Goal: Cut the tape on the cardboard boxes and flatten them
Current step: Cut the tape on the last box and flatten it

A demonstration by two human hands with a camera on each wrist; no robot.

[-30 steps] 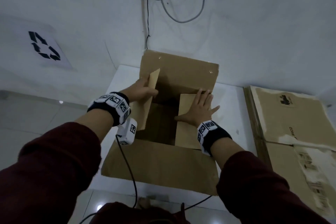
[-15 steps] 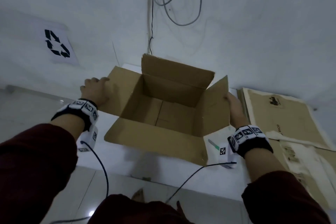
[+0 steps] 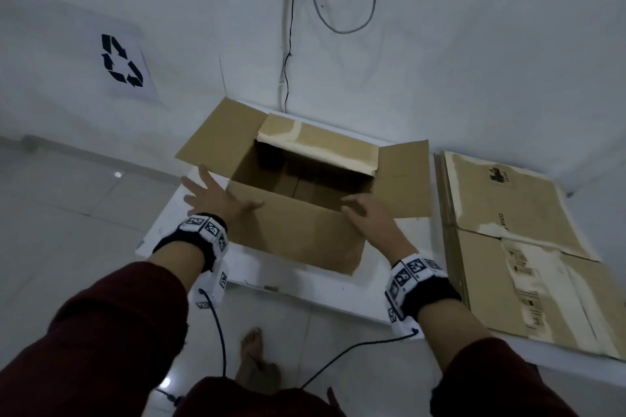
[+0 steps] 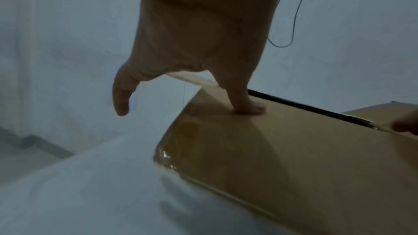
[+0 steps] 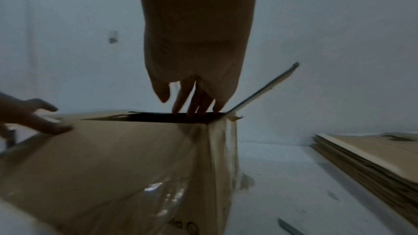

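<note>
An open brown cardboard box (image 3: 298, 234) stands on the white table (image 3: 305, 291), its flaps spread outwards. My left hand (image 3: 216, 200) is at the box's near left corner with fingers spread; in the left wrist view its thumb (image 4: 246, 106) presses on the cardboard (image 4: 294, 149) while the fingers hang free beside it. At the near right corner my right hand (image 3: 367, 217) reaches in, its straight fingers (image 5: 194, 103) touching the top rim of the box (image 5: 113, 158). Clear tape shines on the box's lower side.
A stack of flattened cardboard (image 3: 528, 247) lies on the table's right part, also seen as the stack (image 5: 373, 153). Grey cables (image 3: 325, 3) hang on the wall behind. A recycling sign (image 3: 122, 59) is on the left wall. A bare foot (image 3: 254, 355) stands below.
Both hands have left the side flaps and come to the box's near corners. The flaps now lie spread out flatter, and the far flap is folded back.
</note>
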